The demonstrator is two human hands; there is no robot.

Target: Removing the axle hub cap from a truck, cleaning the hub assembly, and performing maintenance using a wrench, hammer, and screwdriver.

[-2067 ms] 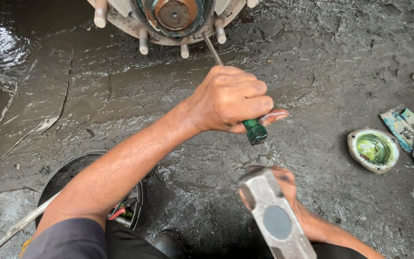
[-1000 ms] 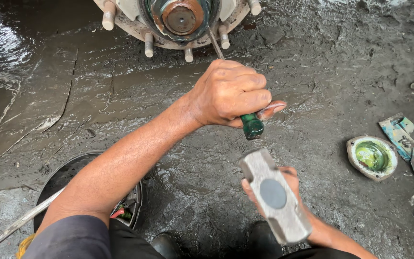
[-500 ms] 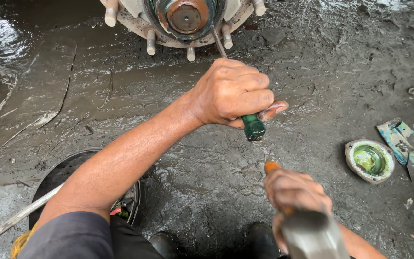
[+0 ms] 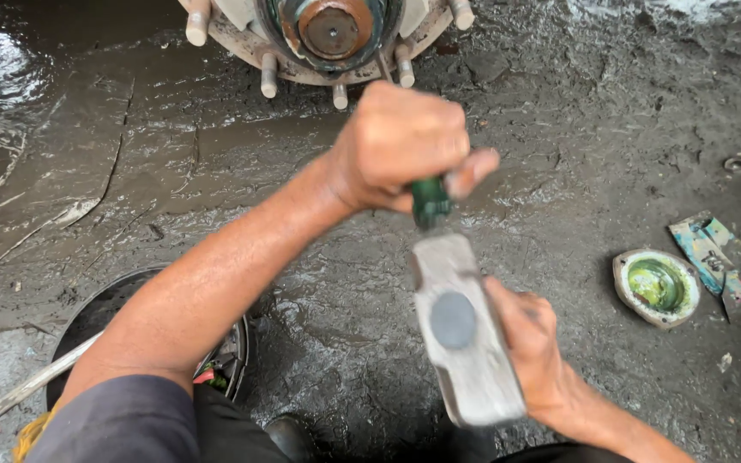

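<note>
Green-handled screwdriver [image 4: 429, 202] sits clamped in the left hand [image 4: 400, 146], its shaft running up to the wheel hub [image 4: 329, 34] rim. The right hand [image 4: 529, 347] grips a steel hammer [image 4: 460, 326], head touching the handle's end. Greasy floor [image 4: 576, 111] lies open rightward toward a green-smeared cap [image 4: 655, 287].

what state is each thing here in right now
left hand: fist shut round the green-handled screwdriver, tip toward the hub
right hand: gripping the grey steel hammer, head at the screwdriver's butt
rusty wheel hub: bare, studs exposed
round metal cap with green grease: lying open side up
dark ground: wet
</note>
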